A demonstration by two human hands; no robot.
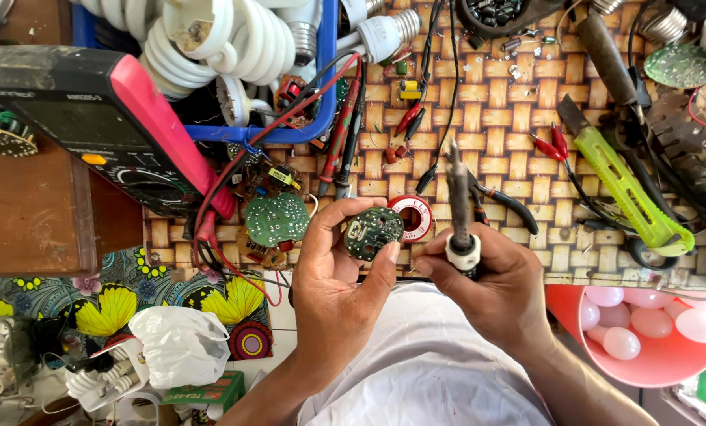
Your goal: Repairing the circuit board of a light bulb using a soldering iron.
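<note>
round green circuit board (372,232) pinched in left hand (339,272); right hand (487,285) grips soldering iron (459,207)

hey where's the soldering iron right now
In the head view, the soldering iron is right of centre, upright in the right hand, beside the round circuit board in the left hand.

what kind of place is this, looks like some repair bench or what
Most likely a small electronics repair bench for lamps. The left hand holds a round green circuit board, the right hand a soldering iron; a multimeter and spiral bulbs lie on the woven mat.
</note>
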